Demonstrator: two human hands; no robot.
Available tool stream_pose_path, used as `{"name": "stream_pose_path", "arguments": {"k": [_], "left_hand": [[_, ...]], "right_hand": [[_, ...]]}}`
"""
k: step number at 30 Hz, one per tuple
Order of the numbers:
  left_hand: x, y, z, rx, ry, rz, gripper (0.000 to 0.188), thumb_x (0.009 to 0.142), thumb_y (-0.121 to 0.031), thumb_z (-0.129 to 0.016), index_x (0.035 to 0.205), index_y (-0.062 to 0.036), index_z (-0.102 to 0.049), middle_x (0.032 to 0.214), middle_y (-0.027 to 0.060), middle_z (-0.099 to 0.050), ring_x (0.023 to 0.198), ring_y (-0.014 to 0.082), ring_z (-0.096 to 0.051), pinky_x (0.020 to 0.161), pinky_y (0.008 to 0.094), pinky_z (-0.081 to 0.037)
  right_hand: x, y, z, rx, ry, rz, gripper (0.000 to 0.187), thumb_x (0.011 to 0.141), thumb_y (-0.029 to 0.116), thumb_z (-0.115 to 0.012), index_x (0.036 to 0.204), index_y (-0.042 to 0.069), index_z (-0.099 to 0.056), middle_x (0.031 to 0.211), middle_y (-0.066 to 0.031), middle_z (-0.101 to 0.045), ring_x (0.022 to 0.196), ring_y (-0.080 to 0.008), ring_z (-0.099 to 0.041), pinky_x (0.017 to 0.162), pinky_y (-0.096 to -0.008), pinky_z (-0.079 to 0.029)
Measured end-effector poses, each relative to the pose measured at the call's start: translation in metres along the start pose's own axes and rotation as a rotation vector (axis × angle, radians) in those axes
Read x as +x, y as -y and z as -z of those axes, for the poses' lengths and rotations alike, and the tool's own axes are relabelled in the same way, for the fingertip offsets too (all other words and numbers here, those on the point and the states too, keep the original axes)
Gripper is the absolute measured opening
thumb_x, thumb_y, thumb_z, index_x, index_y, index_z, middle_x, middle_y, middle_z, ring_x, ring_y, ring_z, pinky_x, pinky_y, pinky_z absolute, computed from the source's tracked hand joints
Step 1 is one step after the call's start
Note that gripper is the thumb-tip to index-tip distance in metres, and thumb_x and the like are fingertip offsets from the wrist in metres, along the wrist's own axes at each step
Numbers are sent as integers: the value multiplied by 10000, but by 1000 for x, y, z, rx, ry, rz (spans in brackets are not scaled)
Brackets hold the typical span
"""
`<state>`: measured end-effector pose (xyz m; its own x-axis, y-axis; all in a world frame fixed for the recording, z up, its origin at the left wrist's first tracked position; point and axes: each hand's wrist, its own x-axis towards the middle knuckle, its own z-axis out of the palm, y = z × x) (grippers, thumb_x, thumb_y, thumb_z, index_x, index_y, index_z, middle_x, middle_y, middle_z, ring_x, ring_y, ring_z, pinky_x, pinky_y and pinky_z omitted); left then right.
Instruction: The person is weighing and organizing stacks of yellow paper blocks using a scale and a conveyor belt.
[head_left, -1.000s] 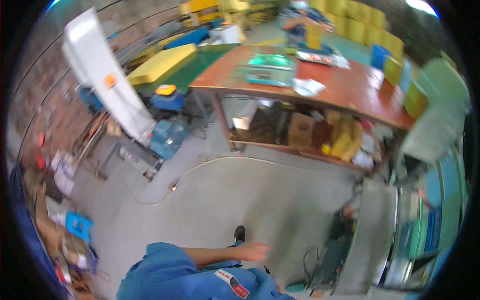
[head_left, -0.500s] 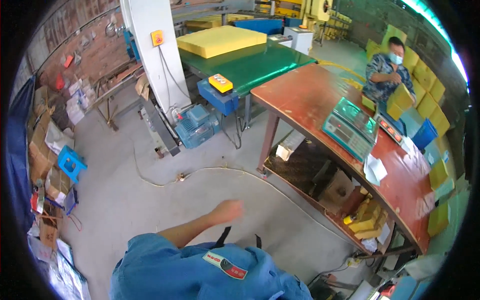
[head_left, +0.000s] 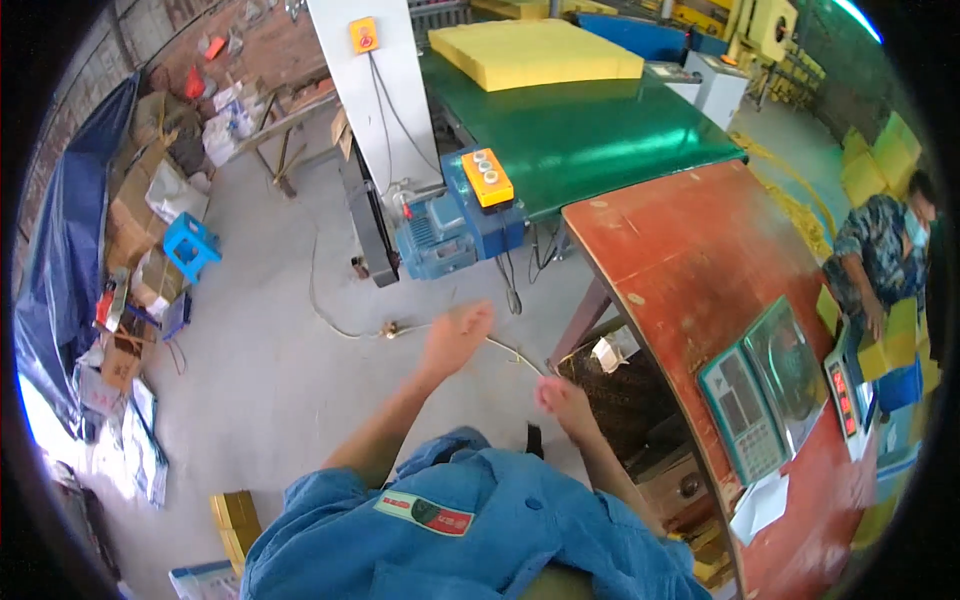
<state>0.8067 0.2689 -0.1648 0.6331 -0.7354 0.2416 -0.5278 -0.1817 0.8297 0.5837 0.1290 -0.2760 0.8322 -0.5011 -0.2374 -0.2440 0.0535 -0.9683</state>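
Observation:
My left hand is held out over the grey floor, empty, with its blurred fingers loosely stretched toward the blue motor. Lower and further right, my right hand has its fingers curled in, and nothing shows in it. It is nearest to the corner of the red-brown table, apart from it. On that table rests a teal-and-white weighing scale. Beyond the motor, a thick yellow foam slab lies on a green conveyor belt.
An orange button box sits above the motor. A pale cable crosses the floor. At left are a blue stool and cardboard boxes. A co-worker handles a yellow block beside a second scale.
The view has turned right and moved closer to the conveyor and table. My right hand has come into view; my left hand still reaches forward. The co-worker's arm has lowered toward the yellow block.

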Motion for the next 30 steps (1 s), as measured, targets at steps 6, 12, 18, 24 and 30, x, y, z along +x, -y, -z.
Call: {"name": "stream_pose_path", "arguments": {"k": [6,12,18,24,30], "left_hand": [[101,-9,7,40,-79,-67,344,893,-150,-644,1195,11,-610,1031,176,-687,930,280,-682,797,352,-534],[196,21,6,209,-147,-162,455,838,-96,-664,1267,14,-558,1168,194,-626,1070,319,-619,907,407,-509],[269,63,9,466,-144,-397,491,749,-68,-654,1223,19,-560,1333,223,-507,1225,411,-486,998,476,-440],[277,69,15,514,-83,-426,460,765,-72,-647,1212,-6,-558,1365,205,-488,1283,405,-449,1031,495,-394],[275,67,14,547,-49,-425,496,774,-103,-662,1245,-13,-535,1405,209,-447,1317,399,-420,1074,512,-354]], "right_hand": [[159,141,13,-352,-21,410,389,943,162,-586,1323,100,-529,844,-66,-679,718,-151,-647,700,-288,-512],[269,205,5,-674,-200,692,474,851,56,-601,1314,80,-502,1013,-174,-644,862,-375,-628,749,-446,-519],[324,202,-14,-799,-260,786,528,772,-11,-616,1289,39,-523,1237,-200,-559,1111,-407,-543,953,-475,-453],[322,204,-21,-667,-276,760,555,785,-17,-597,1329,42,-504,1318,-193,-528,1138,-407,-528,980,-468,-444],[317,194,-28,-653,-314,673,578,787,1,-595,1352,56,-489,1379,-179,-486,1182,-393,-501,998,-465,-432]]}}
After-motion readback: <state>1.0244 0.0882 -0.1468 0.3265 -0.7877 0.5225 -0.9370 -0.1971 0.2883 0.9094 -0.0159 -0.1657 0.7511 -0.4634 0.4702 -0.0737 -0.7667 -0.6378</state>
